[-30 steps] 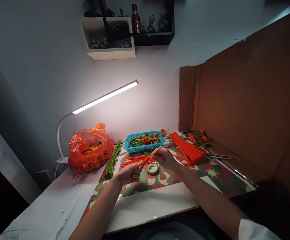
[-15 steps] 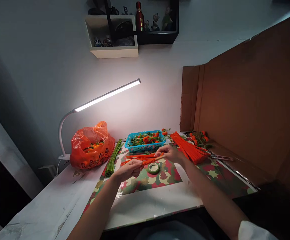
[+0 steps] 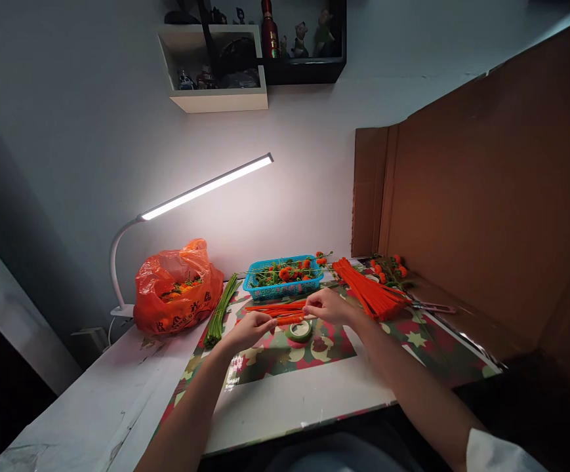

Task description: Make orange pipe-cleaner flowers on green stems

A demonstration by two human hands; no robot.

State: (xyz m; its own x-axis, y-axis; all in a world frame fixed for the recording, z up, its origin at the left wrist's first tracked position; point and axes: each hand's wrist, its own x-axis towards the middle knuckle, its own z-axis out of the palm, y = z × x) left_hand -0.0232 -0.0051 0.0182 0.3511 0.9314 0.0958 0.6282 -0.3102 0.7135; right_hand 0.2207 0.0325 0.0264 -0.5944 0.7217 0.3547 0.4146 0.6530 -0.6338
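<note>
Between my two hands an orange coiled piece (image 3: pixel 290 321) stretches level, just above a roll of green tape (image 3: pixel 299 330). My left hand (image 3: pixel 251 330) pinches its left end. The fingers of my right hand (image 3: pixel 325 306) are closed at its right end. Behind it, loose orange-red stems (image 3: pixel 277 307) lie on the patterned mat (image 3: pixel 285 360). A bundle of green stems (image 3: pixel 222 310) rests left of my hands, and a large fan of orange-red stems (image 3: pixel 369 292) lies beyond my right hand.
A blue basket (image 3: pixel 283 288) of orange flowers stands at the back. An orange plastic bag (image 3: pixel 179 288) and a lit lamp (image 3: pixel 210 185) are at the left. Scissors (image 3: pixel 435 307) and more flowers (image 3: pixel 387 269) lie near the cardboard wall (image 3: pixel 486 190) at the right.
My right hand has shifted slightly, and the orange coiled piece, tilted up to the right before, is now nearly level. The whole view has moved a little.
</note>
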